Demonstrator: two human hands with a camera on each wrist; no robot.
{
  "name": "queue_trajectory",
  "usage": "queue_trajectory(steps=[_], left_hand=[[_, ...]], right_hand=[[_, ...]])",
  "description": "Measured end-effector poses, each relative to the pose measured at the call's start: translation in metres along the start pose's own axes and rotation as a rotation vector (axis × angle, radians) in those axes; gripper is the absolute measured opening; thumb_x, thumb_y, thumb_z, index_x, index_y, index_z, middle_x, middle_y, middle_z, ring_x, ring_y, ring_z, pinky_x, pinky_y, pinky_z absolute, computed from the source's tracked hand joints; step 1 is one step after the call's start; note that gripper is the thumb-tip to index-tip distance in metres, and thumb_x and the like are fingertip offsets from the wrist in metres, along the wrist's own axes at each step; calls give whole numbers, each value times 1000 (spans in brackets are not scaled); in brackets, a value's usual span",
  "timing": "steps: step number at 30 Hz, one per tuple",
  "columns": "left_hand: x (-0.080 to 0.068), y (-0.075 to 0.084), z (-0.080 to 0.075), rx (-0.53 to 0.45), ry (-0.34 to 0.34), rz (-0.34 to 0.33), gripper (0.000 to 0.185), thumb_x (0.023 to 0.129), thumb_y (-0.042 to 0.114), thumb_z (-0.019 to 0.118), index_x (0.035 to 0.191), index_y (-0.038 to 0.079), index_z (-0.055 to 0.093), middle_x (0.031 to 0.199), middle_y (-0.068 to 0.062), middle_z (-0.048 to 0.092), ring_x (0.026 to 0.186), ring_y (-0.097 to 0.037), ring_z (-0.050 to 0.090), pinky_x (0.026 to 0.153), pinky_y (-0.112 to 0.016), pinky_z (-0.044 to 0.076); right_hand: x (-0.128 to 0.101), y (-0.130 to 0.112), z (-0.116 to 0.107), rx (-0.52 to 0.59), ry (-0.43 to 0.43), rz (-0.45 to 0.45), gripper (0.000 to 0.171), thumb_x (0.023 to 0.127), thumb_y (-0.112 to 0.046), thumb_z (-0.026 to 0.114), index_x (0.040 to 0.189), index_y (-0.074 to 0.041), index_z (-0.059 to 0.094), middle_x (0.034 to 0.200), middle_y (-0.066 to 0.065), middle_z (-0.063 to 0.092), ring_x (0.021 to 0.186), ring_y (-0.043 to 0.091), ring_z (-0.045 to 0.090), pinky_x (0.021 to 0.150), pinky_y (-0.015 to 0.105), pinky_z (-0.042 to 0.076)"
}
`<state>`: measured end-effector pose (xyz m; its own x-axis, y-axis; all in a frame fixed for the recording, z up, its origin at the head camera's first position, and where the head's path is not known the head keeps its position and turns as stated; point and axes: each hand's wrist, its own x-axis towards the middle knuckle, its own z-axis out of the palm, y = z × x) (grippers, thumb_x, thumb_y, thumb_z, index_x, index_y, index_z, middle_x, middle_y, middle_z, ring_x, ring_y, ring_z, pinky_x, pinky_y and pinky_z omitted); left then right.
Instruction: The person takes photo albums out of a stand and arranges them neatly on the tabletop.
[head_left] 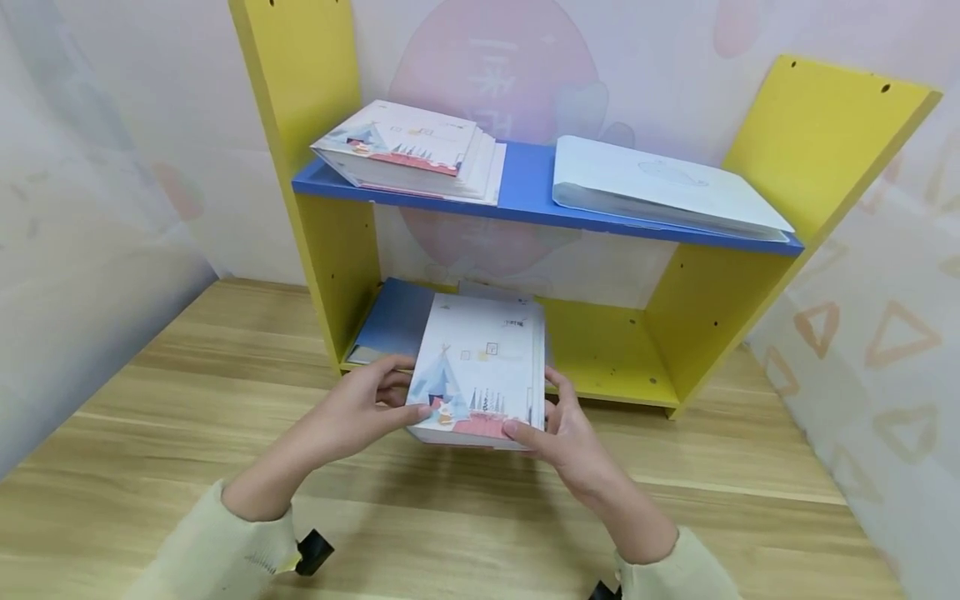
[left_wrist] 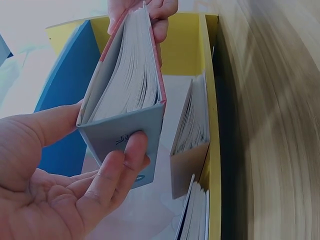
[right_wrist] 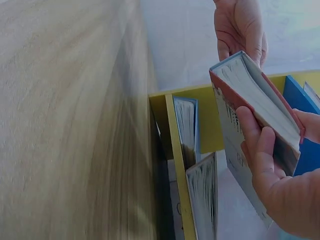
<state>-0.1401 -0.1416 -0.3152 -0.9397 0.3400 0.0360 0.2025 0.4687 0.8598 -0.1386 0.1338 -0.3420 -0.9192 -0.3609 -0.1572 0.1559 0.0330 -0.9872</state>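
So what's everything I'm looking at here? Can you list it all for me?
Held book: one, white cover with a tent picture and red lower edge, gripped at both sides in front of the lower shelf.
Blue book: one, lying flat on the lower shelf, left side, partly behind the held book.
Stack of books: number unclear, top one with the same tent cover, left on the blue shelf.
Pale folder: one, light blue-white, flat on the right of the blue shelf.
Bookshelf: one, yellow sides and base, blue middle board, on the table.
Table: one, light wood.
Left hand: holds the book's left edge.
Right hand: holds the book's right edge.
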Motion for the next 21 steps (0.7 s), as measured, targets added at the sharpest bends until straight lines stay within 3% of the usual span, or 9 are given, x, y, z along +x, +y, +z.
queue_trajectory(steps=[8, 13, 17, 21], left_hand=[[-12, 0, -21, -3, -26, 22, 58, 92, 22, 72, 136, -7, 47, 127, -24, 63, 108, -27, 67, 85, -27, 57], [-17, 4, -33, 8, -43, 8, 62, 92, 25, 72, 138, -8, 45, 126, -24, 64, 109, -27, 67, 84, -27, 57], [-21, 4, -42, 48, -33, 19, 62, 92, 24, 72, 138, -8, 45, 125, -23, 64, 108, -27, 68, 84, -28, 58], [-23, -1, -52, 94, -16, 21, 63, 91, 24, 74, 137, -8, 46, 124, -23, 65, 105, -26, 69, 82, -27, 58]], right_hand=[[3, 4, 11, 5, -97, -57, 82, 101, -23, 58, 155, -19, -4, 140, 27, 51, 110, 22, 67, 103, 48, 49], [6, 4, 18, 79, -117, -69, 78, 102, -23, 56, 154, -19, -2, 142, 28, 49, 113, 21, 67, 101, 40, 52], [10, 1, 27, 145, -120, -62, 81, 100, -18, 59, 154, -16, -1, 129, 21, 58, 95, 12, 67, 86, 24, 53], [13, 0, 37, 177, -102, -36, 80, 98, -12, 60, 153, -18, 2, 108, 1, 63, 74, 6, 54, 65, 18, 39]])
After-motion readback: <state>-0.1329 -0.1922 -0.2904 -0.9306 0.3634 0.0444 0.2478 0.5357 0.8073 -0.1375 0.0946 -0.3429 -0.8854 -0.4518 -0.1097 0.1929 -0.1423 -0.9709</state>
